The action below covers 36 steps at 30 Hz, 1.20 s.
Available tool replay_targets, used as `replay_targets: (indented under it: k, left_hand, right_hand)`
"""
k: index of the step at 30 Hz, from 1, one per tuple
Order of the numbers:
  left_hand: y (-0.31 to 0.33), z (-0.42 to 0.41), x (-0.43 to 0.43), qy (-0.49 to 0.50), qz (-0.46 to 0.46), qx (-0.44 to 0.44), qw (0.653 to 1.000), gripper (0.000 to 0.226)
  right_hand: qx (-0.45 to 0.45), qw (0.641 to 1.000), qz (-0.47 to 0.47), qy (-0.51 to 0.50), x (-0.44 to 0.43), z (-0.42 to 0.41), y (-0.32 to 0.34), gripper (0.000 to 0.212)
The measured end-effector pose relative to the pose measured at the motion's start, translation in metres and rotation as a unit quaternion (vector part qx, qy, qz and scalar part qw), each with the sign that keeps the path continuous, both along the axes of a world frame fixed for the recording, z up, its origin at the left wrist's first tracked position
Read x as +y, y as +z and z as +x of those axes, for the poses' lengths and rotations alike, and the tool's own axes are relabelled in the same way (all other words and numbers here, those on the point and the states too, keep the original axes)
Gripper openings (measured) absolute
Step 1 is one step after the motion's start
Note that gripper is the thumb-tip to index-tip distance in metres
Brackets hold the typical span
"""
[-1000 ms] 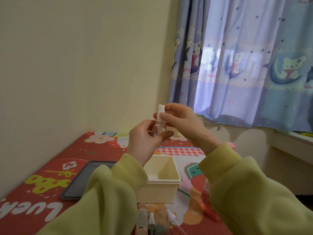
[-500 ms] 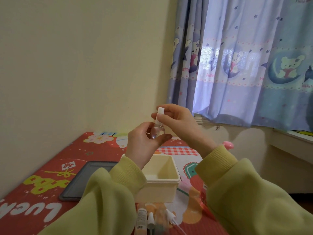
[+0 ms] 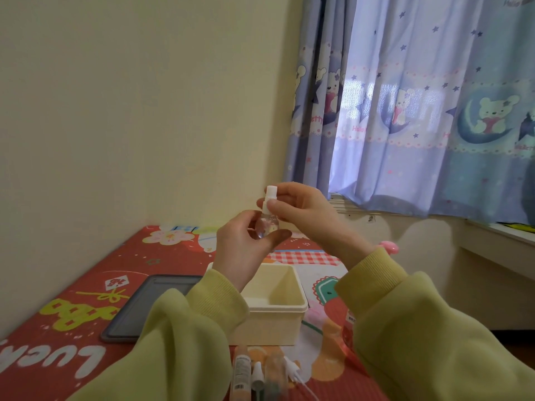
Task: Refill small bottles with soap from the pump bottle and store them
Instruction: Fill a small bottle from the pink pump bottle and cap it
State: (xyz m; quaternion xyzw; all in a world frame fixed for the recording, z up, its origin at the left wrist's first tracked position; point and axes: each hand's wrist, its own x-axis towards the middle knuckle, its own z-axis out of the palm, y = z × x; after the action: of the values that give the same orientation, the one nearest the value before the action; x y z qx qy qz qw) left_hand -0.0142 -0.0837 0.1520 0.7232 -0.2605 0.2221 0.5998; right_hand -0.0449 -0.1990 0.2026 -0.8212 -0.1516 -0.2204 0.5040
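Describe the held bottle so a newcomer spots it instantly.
On the red table sits a cream box. Above it, the left hand grips a clear round bottle, the right hand pinching its white cap; other bottles lie on the table.

One cam only, head-mounted, wide-angle. It faces fwd and a bit down, looking out over both sleeves (image 3: 188,342). Left hand (image 3: 240,250) and right hand (image 3: 304,212) sit close to the lens, mid-frame, round the small bottle (image 3: 267,225). Worktop (image 3: 86,285) runs along the bottom, seen at a slant. Wall (image 3: 144,111) takes top-left, curtain (image 3: 419,111) top-right.
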Motion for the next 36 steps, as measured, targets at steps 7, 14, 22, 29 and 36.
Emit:
replay_targets:
  k: [7,14,22,29,36]
  left_hand:
    - [-0.005,0.001,0.001,-0.011,-0.009,0.009,1.000,0.030]
    - [-0.002,0.003,0.010,-0.136,-0.023,0.082,0.987,0.022]
    - [-0.004,0.001,0.009,-0.166,-0.087,0.108,0.976,0.014]
    - [-0.002,-0.001,0.004,-0.099,-0.104,0.072,0.987,0.023]
    - [-0.005,0.000,0.003,-0.079,-0.087,0.061,0.991,0.025]
  right_hand:
    - [-0.049,0.994,-0.067,-0.066,0.009,0.003,-0.002,0.023]
    - [-0.025,0.997,-0.054,-0.041,0.004,0.001,-0.002,0.021]
    - [-0.041,0.992,-0.092,-0.072,0.006,0.000,-0.003,0.017]
    - [-0.061,0.988,-0.093,-0.108,0.010,0.008,-0.007,0.022]
    - [-0.065,0.989,-0.091,-0.102,0.008,0.012,-0.012,0.023]
